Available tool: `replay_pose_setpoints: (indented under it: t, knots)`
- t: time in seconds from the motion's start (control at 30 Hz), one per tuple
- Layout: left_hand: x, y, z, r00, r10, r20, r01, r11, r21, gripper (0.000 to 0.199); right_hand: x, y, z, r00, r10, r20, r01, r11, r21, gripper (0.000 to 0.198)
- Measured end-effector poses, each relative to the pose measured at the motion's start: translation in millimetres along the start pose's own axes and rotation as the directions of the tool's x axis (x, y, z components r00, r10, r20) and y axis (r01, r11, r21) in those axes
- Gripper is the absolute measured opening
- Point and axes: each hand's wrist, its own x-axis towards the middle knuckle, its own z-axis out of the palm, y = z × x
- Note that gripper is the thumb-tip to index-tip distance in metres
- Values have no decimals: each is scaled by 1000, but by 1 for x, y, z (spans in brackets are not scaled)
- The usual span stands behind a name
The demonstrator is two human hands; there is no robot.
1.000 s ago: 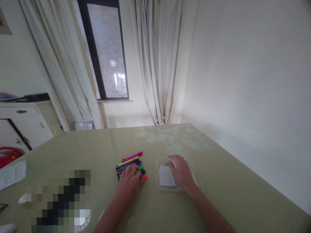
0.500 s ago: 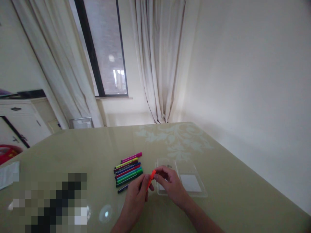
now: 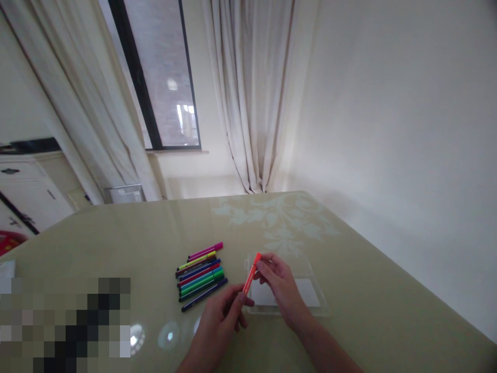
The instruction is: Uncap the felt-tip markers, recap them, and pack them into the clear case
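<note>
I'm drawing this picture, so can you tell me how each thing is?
Orange felt-tip marker: tilted, held, looks capped
Left hand: gripping the marker's lower end
Right hand: touching the marker's upper end
Other felt-tip markers: lying in a row on the table
Clear plastic case: flat; open or shut unclear
Curtains: hanging beside the window
Cabinet drawer: shut

The right hand (image 3: pixel 280 286) partly hides the case (image 3: pixel 305 267).

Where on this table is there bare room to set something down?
The table looks bare right of the case, toward the wall, and beyond the pens toward the window. Crowded: the pens' row, and the case, where the left hand and right hand hold the orange pen. The pixelated lower left cannot be judged.
</note>
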Motion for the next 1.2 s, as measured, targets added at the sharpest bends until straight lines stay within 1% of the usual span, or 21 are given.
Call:
replay_pose_setpoints:
  t: [0.1, 0.17, 0.23, 0.27, 0.3, 0.33, 0.4, 0.43, 0.47, 0.5, 0.53, 0.6, 0.73, 0.83, 0.9, 0.97, 1.07, 1.2]
  knots:
    - [-1, 1, 3, 1000, 11, 11, -11, 1000, -14, 56, -2, -2, 4, 1000, -4, 20, 4, 999, -33, 43]
    - [-2, 3, 3, 1000, 16, 20, -17, 1000, 18, 57, -4, -4, 5, 1000, -10, 30, 11, 999, -49, 44]
    - [-4, 4, 2, 999, 34, 10, -35, 993, 115, 52, -3, -7, 3, 1000, -23, 19, 24, 998, -63, 43]
    - [-4, 3, 1, 998, 70, -2, -69, 979, 192, 48, -2, -9, 0, 999, -33, 0, 33, 997, -75, 43]
    - [-5, 2, -1, 991, 134, -12, -125, 950, 285, 43, 1, -10, -3, 999, -45, -27, 43, 995, -92, 43]
    - [-6, -1, -2, 977, 212, -11, -192, 901, 388, 38, 3, -11, -8, 996, -58, -60, 51, 992, -113, 43]
    - [-6, -8, -3, 932, 357, 53, -320, 750, 579, 32, 10, -14, -19, 988, -84, -130, 61, 983, -173, 41]
    - [-6, -12, -3, 912, 397, 103, -365, 672, 644, 33, 13, -14, -24, 984, -88, -157, 54, 976, -209, 40]
    - [-6, -15, -2, 899, 412, 149, -394, 612, 686, 34, 15, -15, -28, 981, -85, -174, 41, 968, -246, 39]
    - [-6, -18, -1, 895, 407, 184, -408, 576, 709, 34, 16, -14, -32, 980, -77, -181, 24, 960, -280, 37]
    - [-6, -20, 0, 895, 395, 206, -413, 562, 717, 32, 17, -13, -34, 982, -64, -178, 6, 951, -310, 35]
    - [-6, -20, 3, 902, 369, 225, -411, 571, 711, 30, 16, -10, -35, 988, -29, -149, -26, 935, -355, 33]
    - [-5, -13, 5, 920, 306, 246, -389, 628, 674, 36, 14, -1, -31, 995, 26, -94, -64, 904, -423, 33]
    - [-6, -10, 4, 947, 249, 204, -321, 683, 656, 40, 15, 5, -28, 996, 29, -88, -66, 888, -455, 35]
    - [-6, -10, 4, 950, 245, 192, -310, 692, 652, 43, 16, 9, -26, 997, 7, -74, -41, 881, -470, 36]
    - [-5, -11, 5, 936, 282, 211, -349, 669, 656, 46, 16, 12, -25, 999, -17, -46, -7, 876, -482, 37]
    - [-5, -10, 6, 908, 346, 237, -409, 602, 686, 44, 14, 16, -23, 999, -41, -6, 32, 867, -498, 35]
    - [-5, -8, 6, 900, 362, 245, -418, 549, 724, 38, 10, 19, -19, 997, -81, 5, 71, 833, -548, 32]
